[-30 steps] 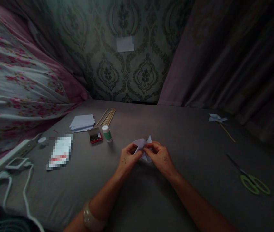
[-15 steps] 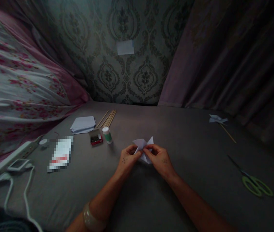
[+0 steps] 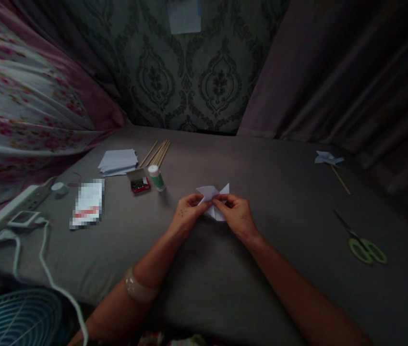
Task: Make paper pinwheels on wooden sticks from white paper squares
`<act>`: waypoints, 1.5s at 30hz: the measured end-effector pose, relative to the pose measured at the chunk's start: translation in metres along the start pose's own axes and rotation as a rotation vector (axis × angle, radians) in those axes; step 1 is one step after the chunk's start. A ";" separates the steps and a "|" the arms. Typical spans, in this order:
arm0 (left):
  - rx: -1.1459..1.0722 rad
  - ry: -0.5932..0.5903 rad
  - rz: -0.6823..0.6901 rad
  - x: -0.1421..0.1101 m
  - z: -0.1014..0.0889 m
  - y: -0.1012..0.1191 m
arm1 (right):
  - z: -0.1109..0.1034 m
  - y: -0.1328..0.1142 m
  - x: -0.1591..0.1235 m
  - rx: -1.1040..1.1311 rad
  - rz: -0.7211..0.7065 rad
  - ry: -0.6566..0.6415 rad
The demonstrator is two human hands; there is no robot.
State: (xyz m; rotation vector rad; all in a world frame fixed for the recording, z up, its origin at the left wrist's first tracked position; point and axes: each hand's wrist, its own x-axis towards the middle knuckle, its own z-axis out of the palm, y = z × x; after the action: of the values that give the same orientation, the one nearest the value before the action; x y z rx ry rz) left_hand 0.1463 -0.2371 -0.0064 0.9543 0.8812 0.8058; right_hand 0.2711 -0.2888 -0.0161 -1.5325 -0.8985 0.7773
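Note:
A white folded paper pinwheel [image 3: 209, 193] is held between my two hands above the grey cloth surface, its pointed corners sticking out up and down. My left hand [image 3: 188, 211] pinches its left side between thumb and fingers. On the other side my right hand [image 3: 238, 212] is closed, its thumb and fingertips pressed at the paper's centre. The fingertips hide the middle of the paper. A finished-looking paper pinwheel on a stick [image 3: 328, 158] lies far to the right. Beyond my left hand stand a white and green glue bottle [image 3: 157, 179] and a small open box of dark bits [image 3: 139, 184].
A stack of white paper [image 3: 118, 161] and several wooden sticks [image 3: 159, 154] lie at the back left. Green-handled scissors [image 3: 366, 250] rest on the right. A power strip [image 3: 31, 204] with cables runs along the left edge, near a blue fan grille [image 3: 17, 317].
The camera view has tipped downward, so the surface sits higher and the fan grille shows more. Both hands keep their pinch on the paper pinwheel, with barely any shift in their grip.

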 end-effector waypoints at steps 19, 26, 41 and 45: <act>0.055 0.006 0.020 0.005 -0.004 -0.007 | 0.000 0.004 0.000 -0.022 0.006 0.008; 0.071 0.006 0.034 0.003 -0.003 -0.005 | 0.003 0.007 0.001 -0.006 0.016 0.028; 0.160 0.013 0.069 0.006 -0.006 -0.009 | 0.007 0.017 -0.002 -0.044 -0.017 0.065; 0.176 0.023 0.059 0.008 -0.007 -0.011 | 0.007 0.017 -0.002 -0.039 -0.024 0.066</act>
State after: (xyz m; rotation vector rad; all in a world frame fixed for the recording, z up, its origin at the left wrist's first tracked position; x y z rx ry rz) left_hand 0.1452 -0.2319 -0.0209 1.1317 0.9592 0.8001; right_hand 0.2659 -0.2879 -0.0338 -1.5700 -0.8859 0.6921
